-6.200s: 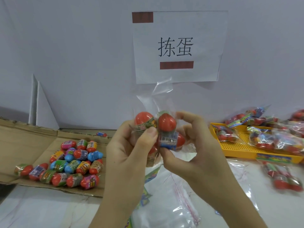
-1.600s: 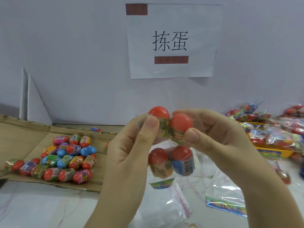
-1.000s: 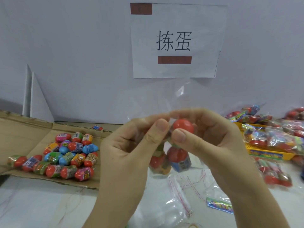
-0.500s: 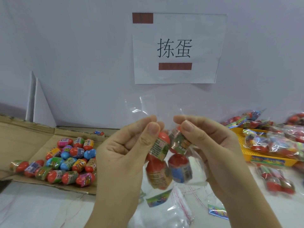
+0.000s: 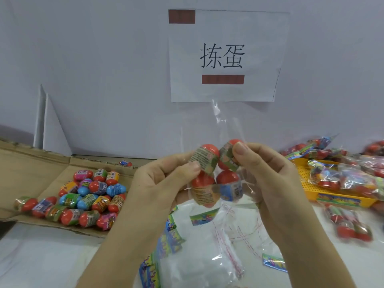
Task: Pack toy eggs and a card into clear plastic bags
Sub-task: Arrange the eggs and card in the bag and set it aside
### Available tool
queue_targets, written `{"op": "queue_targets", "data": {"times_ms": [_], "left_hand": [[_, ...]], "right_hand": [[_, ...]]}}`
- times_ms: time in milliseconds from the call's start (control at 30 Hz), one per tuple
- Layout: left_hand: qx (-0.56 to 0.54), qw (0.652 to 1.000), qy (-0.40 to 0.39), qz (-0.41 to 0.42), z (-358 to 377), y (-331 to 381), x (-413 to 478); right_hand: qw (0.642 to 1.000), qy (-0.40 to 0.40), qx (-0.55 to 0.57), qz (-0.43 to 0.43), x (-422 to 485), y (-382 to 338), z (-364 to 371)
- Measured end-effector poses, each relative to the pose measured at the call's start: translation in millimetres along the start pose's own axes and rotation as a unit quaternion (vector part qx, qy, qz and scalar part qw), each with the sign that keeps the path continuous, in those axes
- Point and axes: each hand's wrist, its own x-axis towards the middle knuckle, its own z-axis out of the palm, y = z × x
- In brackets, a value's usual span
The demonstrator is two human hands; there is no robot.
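Half a second ago you pinched the film above the toy eggs [image 5: 216,173]. Now your left hand [image 5: 164,183] and right hand [image 5: 268,173] each pinch one upper egg through the clear plastic bag [image 5: 224,129], fingers [image 5: 193,166] curled round it, above the counter [image 5: 41,256]. Four red-capped eggs sit two over two, so filling looks done; the mouth stands upright, unsealed.

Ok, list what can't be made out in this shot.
Head view:
- Card below the eggs: in the clear bag or lying behind it, cannot tell.
- Bag mouth, open or sealed: film barely shows against the wall.
- Bag sides: covered by the left hand and right hand.
- Egg labels: too small to read.
- Packed bags on the yellow tray: blurred, cut by the right edge.
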Motion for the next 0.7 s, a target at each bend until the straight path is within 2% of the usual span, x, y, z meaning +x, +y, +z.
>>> {"op": "queue_targets", "data": {"times_ms": [33, 200, 367, 600, 700], "left_hand": [[0.003, 0.999, 0.007, 0.031, -3, -2, -1], [-0.027, 0.996, 0.048, 0.072, -7, -10, -1], [-0.002, 0.998, 0.008, 0.059, -1, -4, -5], [0.088, 0.991, -0.011, 0.102, 0, -3, -10], [0.068, 0.992, -0.018, 0.104, 3, 1, -12]], "right_hand": [[1.000, -0.002, -0.008, -0.003, 0, 0, -1], [0.998, -0.047, -0.009, -0.030, 1, -3, -6], [0.996, -0.039, -0.008, -0.076, 1, -3, -6], [0.986, 0.001, -0.107, -0.125, 1, 8, -3], [0.984, -0.008, -0.117, -0.133, 0, 10, 1]]}}
